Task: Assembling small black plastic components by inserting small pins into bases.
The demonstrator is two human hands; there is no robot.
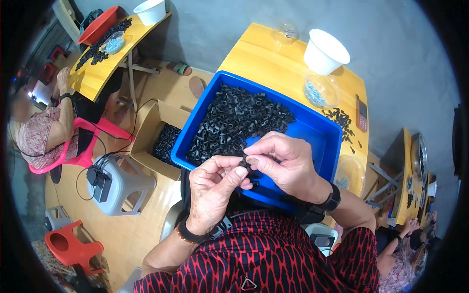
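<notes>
My left hand (215, 185) and my right hand (286, 158) meet over the near edge of a blue plastic tray (312, 141). Between their fingertips is a small black plastic part (245, 161), pinched from both sides and partly covered by the fingers. Another dark piece shows by the left hand's lower fingers; its shape is hard to make out. Heaped across the left and far side of the tray are many small black ring-like parts (234, 117). Bare blue bottom shows on the tray's right side.
A yellow table (259, 49) bears a white bucket (326, 51), a clear bowl of light-blue pieces (317, 93), scattered black parts (342, 122) and a phone-like device (361, 115). Left stand a cardboard box (146, 132) and grey stool (117, 180). Other people sit at tables on both sides.
</notes>
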